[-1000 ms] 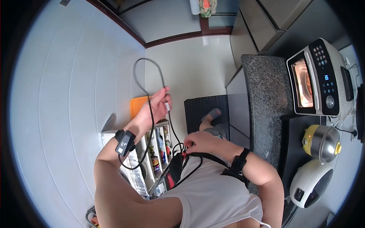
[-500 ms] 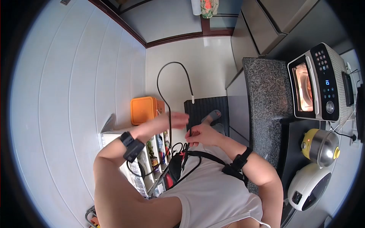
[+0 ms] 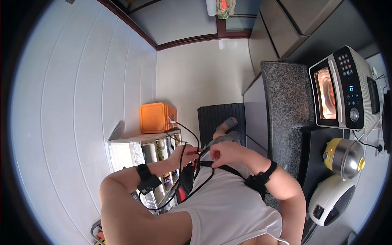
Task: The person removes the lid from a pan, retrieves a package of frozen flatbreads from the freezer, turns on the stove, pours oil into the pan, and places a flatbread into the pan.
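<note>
Close in front of my waist, my left hand [image 3: 187,154] is closed with its fingertips on a black cable [image 3: 192,132]. The cable arcs away from my fingers, and its pale end hangs over the orange box. My right hand [image 3: 229,153] is beside it, thumb and fingers bent together at the black strap [image 3: 232,172] across my white shirt. What lies between those fingertips is hidden. More of the cable loops below both hands. A black and red pouch [image 3: 187,178] hangs under my left hand. Each wrist wears a black band with a small box.
The orange box [image 3: 153,118] stands behind a white shelf rack [image 3: 122,155] with small packages. On the right, a granite counter [image 3: 286,90] bears a lit oven [image 3: 341,90]; a yellow and steel pot [image 3: 343,159] and a white appliance [image 3: 330,201] stand nearby. A black mat [image 3: 208,118] lies underfoot.
The cable's large loop has dropped, and its pale end has moved left and toward me. My left hand has come down and closed on the cable. My right hand has shifted slightly right.
</note>
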`<state>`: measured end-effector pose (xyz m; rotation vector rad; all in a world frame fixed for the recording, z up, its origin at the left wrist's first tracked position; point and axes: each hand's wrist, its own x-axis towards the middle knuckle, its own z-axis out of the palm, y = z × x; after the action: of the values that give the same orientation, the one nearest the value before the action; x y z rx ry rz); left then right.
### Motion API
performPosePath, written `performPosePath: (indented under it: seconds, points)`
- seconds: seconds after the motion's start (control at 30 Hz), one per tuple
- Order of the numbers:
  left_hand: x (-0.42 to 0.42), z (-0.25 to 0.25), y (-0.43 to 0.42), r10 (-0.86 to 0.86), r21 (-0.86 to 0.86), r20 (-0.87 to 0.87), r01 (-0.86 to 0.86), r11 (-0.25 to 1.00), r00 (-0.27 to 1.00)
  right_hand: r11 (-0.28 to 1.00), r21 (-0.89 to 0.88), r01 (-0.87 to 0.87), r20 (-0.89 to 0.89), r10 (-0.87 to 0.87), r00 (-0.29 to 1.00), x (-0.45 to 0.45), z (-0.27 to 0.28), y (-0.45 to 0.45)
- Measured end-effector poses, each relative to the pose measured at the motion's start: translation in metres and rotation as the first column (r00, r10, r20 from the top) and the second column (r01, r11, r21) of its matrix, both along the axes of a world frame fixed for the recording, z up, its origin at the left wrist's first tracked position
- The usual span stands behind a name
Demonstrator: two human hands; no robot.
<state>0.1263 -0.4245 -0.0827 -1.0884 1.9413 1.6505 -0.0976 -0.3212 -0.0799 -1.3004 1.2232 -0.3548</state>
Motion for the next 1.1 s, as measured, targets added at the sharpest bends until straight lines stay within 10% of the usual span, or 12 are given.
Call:
performPosePath:
  seconds: [0.2,0.6,0.77,1.1]
  points:
    - [-0.022,0.011,0.022,0.237,0.148,-0.143,-0.216,0.965,0.961,0.985,0.13,-0.115,-0.179,0.137,0.974,-0.016,0.023,0.014]
    - [-0.044,0.009,0.013,0.028,0.414,-0.108,0.019,0.91,0.994,0.989,0.147,0.008,-0.294,0.036,0.955,-0.029,0.036,0.039]
    - [-0.057,0.024,0.02,-0.312,0.311,-0.188,0.357,0.881,0.931,0.98,0.108,0.165,-0.153,-0.148,0.977,-0.031,0.009,0.056]
    - [-0.081,0.02,0.034,-0.282,0.054,-0.294,0.31,0.949,0.913,0.734,0.498,0.462,0.25,-0.632,0.733,-0.03,0.009,0.071]
